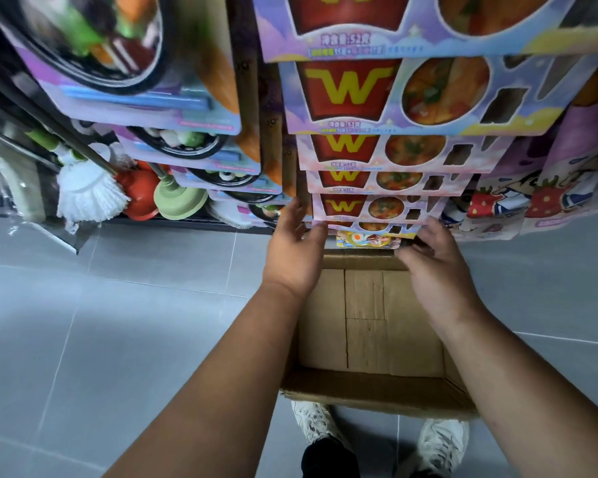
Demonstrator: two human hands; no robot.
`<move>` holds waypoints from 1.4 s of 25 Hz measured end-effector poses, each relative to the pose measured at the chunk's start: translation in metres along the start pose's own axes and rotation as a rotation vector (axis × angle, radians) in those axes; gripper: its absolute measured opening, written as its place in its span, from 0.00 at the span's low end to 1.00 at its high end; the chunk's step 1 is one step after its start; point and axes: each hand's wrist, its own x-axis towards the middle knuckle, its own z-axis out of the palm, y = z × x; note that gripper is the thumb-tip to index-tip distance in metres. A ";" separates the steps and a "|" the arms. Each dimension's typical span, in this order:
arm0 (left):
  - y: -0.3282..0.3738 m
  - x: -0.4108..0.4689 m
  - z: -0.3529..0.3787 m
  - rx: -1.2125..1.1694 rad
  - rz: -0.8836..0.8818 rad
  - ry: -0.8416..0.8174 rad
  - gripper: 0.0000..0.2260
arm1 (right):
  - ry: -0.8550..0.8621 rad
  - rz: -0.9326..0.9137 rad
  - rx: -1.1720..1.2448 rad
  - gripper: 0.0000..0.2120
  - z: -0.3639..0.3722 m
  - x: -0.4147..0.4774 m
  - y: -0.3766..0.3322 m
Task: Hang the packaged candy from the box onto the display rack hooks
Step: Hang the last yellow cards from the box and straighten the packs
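Note:
A column of purple candy packs with a red "W" cup (373, 205) hangs down the display rack in front of me. Below them a cardboard box (370, 388) stands open on the floor, and its inside looks bare. My left hand (294, 250) reaches toward the left edge of the lowest hanging packs with straight fingers. My right hand (435, 260) is at their right edge, fingers loosely bent near the lowest pack (368, 239). Whether either hand grips a pack is unclear.
More hanging packs with black bowls (183, 146) fill the rack to the left, strawberry-print packs (539, 198) to the right. A white mop head (87, 191) and red and green plungers (173, 201) stand at the left by the floor. Grey tiles surround the box; my shoes are below it.

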 end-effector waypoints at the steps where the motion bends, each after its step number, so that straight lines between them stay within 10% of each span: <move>1: 0.003 -0.010 -0.006 -0.037 0.002 0.016 0.22 | -0.023 0.005 -0.007 0.29 0.005 -0.011 -0.007; 17: 0.167 -0.169 -0.129 0.114 0.387 0.255 0.13 | -0.346 -0.410 -0.110 0.29 0.018 -0.181 -0.215; 22: 0.194 -0.146 -0.166 0.146 0.471 0.323 0.24 | -0.326 -0.447 -0.158 0.31 0.048 -0.187 -0.233; 28: 0.191 -0.079 -0.201 0.203 0.348 0.119 0.40 | -0.132 -0.406 -0.093 0.35 0.102 -0.159 -0.225; 35: 0.168 -0.009 -0.198 0.105 0.388 -0.223 0.32 | -0.004 -0.392 -0.023 0.37 0.143 -0.118 -0.184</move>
